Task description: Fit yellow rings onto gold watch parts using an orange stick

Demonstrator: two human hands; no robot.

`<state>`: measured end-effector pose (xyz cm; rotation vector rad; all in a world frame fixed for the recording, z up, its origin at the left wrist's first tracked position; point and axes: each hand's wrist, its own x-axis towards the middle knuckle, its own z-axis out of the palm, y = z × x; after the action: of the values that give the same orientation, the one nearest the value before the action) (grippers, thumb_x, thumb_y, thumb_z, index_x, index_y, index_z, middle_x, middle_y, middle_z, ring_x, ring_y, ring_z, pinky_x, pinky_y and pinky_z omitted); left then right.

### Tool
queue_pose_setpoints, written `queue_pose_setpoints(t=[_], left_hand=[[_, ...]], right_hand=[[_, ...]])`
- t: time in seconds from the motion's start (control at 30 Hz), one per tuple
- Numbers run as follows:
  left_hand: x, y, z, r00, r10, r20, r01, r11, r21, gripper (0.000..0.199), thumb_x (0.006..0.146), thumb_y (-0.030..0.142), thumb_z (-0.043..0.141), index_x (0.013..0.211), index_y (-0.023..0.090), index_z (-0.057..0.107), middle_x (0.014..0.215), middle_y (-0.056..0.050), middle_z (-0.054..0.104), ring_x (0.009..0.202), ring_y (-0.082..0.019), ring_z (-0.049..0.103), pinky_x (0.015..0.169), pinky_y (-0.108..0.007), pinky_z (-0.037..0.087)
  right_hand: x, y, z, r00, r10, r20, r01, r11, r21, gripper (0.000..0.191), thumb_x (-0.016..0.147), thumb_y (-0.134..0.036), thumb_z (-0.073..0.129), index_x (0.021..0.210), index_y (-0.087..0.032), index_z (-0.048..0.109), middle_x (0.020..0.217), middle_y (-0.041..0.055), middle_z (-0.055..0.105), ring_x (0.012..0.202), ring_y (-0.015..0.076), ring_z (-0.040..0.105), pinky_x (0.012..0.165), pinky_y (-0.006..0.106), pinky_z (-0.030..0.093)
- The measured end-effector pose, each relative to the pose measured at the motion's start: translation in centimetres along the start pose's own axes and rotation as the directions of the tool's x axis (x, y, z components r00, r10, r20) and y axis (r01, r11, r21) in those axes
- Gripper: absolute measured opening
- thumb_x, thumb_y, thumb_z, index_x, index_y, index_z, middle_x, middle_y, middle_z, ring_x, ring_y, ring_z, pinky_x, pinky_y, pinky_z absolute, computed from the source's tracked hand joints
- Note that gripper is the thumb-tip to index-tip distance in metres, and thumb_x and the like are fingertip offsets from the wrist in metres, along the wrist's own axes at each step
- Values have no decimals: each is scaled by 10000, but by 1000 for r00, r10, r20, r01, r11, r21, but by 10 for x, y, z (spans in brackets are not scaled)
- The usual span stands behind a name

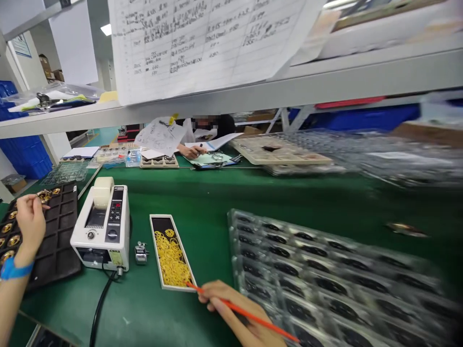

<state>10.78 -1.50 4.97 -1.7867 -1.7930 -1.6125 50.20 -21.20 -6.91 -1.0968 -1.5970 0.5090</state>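
Note:
My left hand (31,224), with a blue wristband, pinches a small gold part above the top edge of a black compartment tray (60,241). Several gold rings (13,240) lie in that tray's left compartments. My right hand (231,308) grips an orange stick (249,313), whose tip reaches the lower corner of a narrow white-rimmed tray (158,246). That tray holds a heap of small gold rings (170,258) on a black base. The stick's tip appears to touch nothing.
An electric tape dispenser (103,226) and a tally counter (141,253) stand between the trays on a green mat (202,202). A large clear blister tray (325,274) lies right, blurred. Across the bench, a co-worker's hand (190,152) writes. A white shelf (231,103) runs overhead.

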Motion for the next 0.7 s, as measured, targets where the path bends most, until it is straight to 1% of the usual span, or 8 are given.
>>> queue_pose_setpoints(t=[0.1,0.13,0.2,0.27,0.33,0.4,0.47,0.7], left_hand=[[-93,83,-5,942,287,175,-194,889,-414,174,895,299,503,1005,165,514,921,-55,671,709,-138,667,643,-237,555],[-121,108,-2,871,336,357,-102,837,-538,161,902,295,491,996,177,546,906,-50,679,685,-130,669,611,-215,561],[-164,147,14,636,293,714,308,752,-582,301,913,372,466,1088,154,577,964,-90,674,739,-148,679,669,-242,589],[-188,170,38,464,177,868,633,619,-465,503,830,502,564,1138,105,572,960,-111,659,751,-166,675,685,-263,593],[-196,179,61,344,110,933,809,470,-353,644,721,553,670,1144,81,554,890,-86,650,766,-170,670,721,-267,587],[-197,179,76,315,69,947,874,368,-317,669,669,538,725,1124,86,536,899,-74,647,815,-166,665,755,-250,574],[-198,175,82,335,45,941,888,320,-331,647,674,508,736,1124,100,511,951,-81,650,874,-164,658,799,-250,563],[-209,166,77,358,61,932,876,323,-358,634,737,474,702,1222,135,476,1036,-99,649,981,-180,636,893,-303,539]], right_hand=[[14,-6,-9,987,46,-156,-43,999,21,320,937,-384,484,752,-159,617,724,69,622,632,130,620,572,192,531],[17,-8,-12,977,58,-204,-52,998,32,308,929,-388,500,763,-155,615,730,70,625,628,130,622,571,195,536],[21,-15,-16,959,59,-279,-43,997,64,274,921,-378,521,801,-153,620,744,72,635,638,133,632,580,206,548],[22,-21,-17,948,43,-317,-9,994,107,215,919,-338,534,840,-159,624,755,65,642,653,132,640,593,208,555],[21,-24,-14,946,41,-322,7,989,146,170,916,-302,541,852,-167,621,767,55,646,668,126,646,615,204,558],[20,-24,-8,951,88,-297,-31,981,191,169,914,-303,545,844,-165,613,760,49,646,671,123,648,626,198,558],[18,-21,-1,950,172,-260,-105,962,253,202,909,-333,552,824,-157,603,737,48,643,663,124,646,628,199,557],[13,-11,17,949,270,-162,-203,918,342,250,912,-361,547,824,-134,604,761,73,659,663,136,649,644,227,569]])
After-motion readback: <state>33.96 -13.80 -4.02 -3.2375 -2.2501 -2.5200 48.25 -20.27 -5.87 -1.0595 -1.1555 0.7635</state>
